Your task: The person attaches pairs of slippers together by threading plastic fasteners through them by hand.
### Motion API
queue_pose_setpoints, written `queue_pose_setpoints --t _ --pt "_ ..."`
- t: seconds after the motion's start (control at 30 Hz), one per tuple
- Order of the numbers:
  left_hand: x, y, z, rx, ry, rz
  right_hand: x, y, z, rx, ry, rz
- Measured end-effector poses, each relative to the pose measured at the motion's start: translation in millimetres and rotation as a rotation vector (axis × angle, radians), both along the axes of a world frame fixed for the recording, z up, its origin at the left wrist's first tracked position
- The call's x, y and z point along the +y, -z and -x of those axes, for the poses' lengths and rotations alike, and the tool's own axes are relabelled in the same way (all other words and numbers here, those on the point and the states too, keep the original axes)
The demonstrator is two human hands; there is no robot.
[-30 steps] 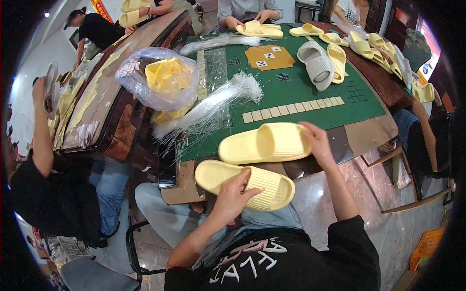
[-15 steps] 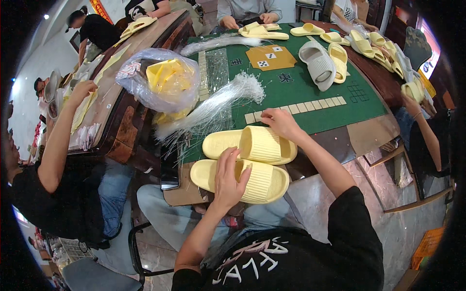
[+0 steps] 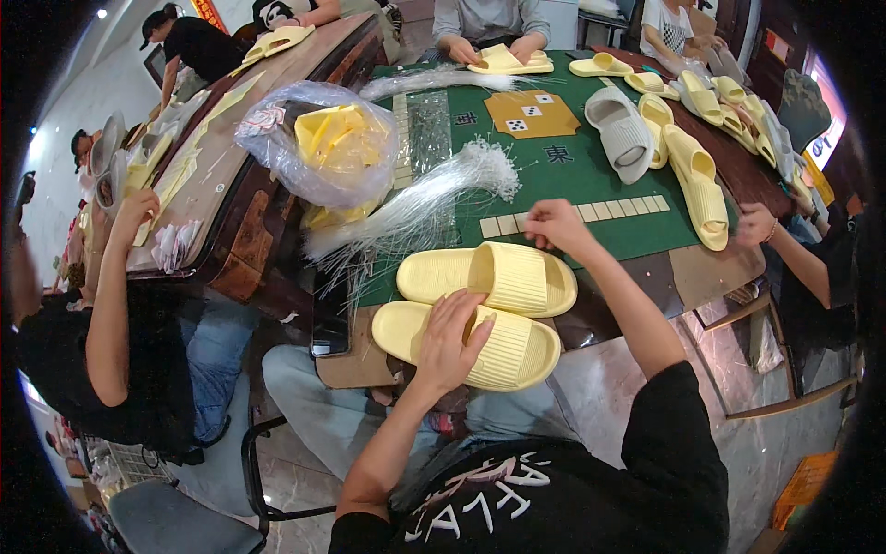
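Two pale yellow slippers lie side by side in front of me, toes to the right. My left hand [image 3: 452, 340] grips the near slipper [image 3: 519, 351] at the opening of its ribbed strap, its fingers reaching between the pair. Just beyond the strap of the far slipper [image 3: 528, 277], my right hand [image 3: 556, 224] hovers with fingers curled together; anything in them is too small to make out. A bundle of thin clear plastic strands [image 3: 452, 189] lies left of that hand, beside a row of cream tiles [image 3: 618, 209].
A clear bag with yellow pieces [image 3: 337, 138] stands at left on the green table mat [image 3: 517, 171]. Grey slippers [image 3: 620, 134] and more yellow ones [image 3: 699, 189] lie right. Co-workers sit left, right and across, one handling a yellow slipper [image 3: 508, 61]. A black phone [image 3: 330, 332] lies near.
My right hand's fingers have curled in and lifted slightly off the tiles. A yellow slipper now lies at the table's right, by the right-hand co-worker's hand. The whole view has shifted slightly.
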State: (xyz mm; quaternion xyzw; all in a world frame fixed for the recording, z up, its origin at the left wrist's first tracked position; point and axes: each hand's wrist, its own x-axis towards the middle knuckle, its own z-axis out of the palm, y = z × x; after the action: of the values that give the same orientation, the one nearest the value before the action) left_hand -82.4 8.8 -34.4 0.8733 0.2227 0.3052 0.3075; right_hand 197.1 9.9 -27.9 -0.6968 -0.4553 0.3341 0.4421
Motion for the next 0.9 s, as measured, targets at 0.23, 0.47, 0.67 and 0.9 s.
queue_pose_setpoints --t 0.23,0.47,0.67,0.9 --pt "0 -2 2 0.0 -0.018 -0.021 -111 -7 -65 0.647 0.425 -0.489" --pt "-4 -11 2 0.017 -0.015 -0.023 -171 8 -71 0.615 0.829 -1.049" --pt "-37 -40 -2 -0.2 -0.073 -0.477 -142 -20 29 0.142 0.31 -0.388" --pt "-49 -51 -8 -0.114 -0.002 -0.351 -122 -45 101 0.048 -0.21 -0.31"
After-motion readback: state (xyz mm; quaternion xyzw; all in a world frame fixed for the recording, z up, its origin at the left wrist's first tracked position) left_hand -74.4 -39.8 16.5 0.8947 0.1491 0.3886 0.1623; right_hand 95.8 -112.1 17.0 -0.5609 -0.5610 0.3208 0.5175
